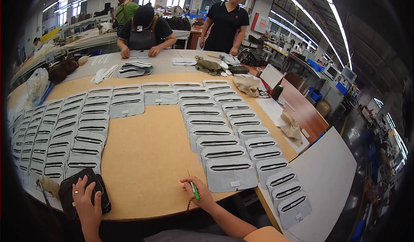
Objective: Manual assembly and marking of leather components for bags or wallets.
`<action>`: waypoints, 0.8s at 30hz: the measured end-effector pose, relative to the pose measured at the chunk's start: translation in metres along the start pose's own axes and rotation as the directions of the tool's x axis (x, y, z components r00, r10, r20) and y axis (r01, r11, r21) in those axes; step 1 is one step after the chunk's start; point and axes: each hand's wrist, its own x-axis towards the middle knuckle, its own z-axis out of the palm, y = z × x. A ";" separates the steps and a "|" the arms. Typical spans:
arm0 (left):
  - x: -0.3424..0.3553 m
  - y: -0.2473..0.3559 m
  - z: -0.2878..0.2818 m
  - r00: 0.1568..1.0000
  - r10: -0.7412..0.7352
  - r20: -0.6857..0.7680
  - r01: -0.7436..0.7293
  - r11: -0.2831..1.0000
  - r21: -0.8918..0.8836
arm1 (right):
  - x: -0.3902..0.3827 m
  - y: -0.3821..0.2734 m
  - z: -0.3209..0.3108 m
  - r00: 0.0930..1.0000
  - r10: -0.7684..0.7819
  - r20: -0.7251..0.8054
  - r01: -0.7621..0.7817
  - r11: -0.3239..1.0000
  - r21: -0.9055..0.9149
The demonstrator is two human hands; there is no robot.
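Note:
My left hand [88, 201] rests with spread fingers on a small stack of black rounded panels [69, 193] at the table's lower left. A ring shows on one finger. In my right hand [202, 193], near the front edge, is a green-handled awl [195, 190] with its thin tip pointing up and away; a reddish patterned cord hangs below that hand. Just right of it lies a grey panel [220, 177] with a black slit and a small white label. Overlapping rows of such grey panels [86, 132] run along the left, far and right sides.
Around the tan tabletop [142, 155] stand a clear plastic bag [38, 84], a stack of grey pieces [135, 69], olive cloth [208, 65] and a dark thread cone [277, 92]. Across the table one person [146, 30] bends over work; another [226, 22] stands beside.

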 end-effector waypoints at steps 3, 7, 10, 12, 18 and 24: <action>0.013 0.029 0.002 0.978 0.206 -0.040 -0.208 0.975 -0.078 | 0.004 0.001 0.002 0.999 0.028 0.037 -0.028 1.000 -0.008; 0.047 0.069 0.022 0.899 0.435 -0.045 -0.435 0.879 -0.195 | 0.026 -0.019 0.001 0.994 -0.051 0.098 0.050 0.999 0.009; 0.088 0.098 0.053 0.828 0.555 -0.081 -0.554 0.786 -0.273 | 0.062 -0.041 -0.001 0.978 -0.195 0.072 0.195 0.981 0.009; 0.117 0.105 0.079 0.830 0.552 -0.081 -0.549 0.783 -0.294 | 0.092 -0.044 0.006 0.973 -0.217 0.079 0.218 0.976 -0.003; 0.216 0.102 0.154 0.883 0.416 0.217 -0.395 0.909 -0.134 | 0.132 0.008 0.016 0.904 -0.427 -0.029 0.415 0.891 -0.183; 0.307 0.062 0.221 0.911 0.255 0.325 -0.378 0.834 0.403 | 0.132 0.011 0.010 0.964 -0.258 -0.059 0.248 0.959 -0.139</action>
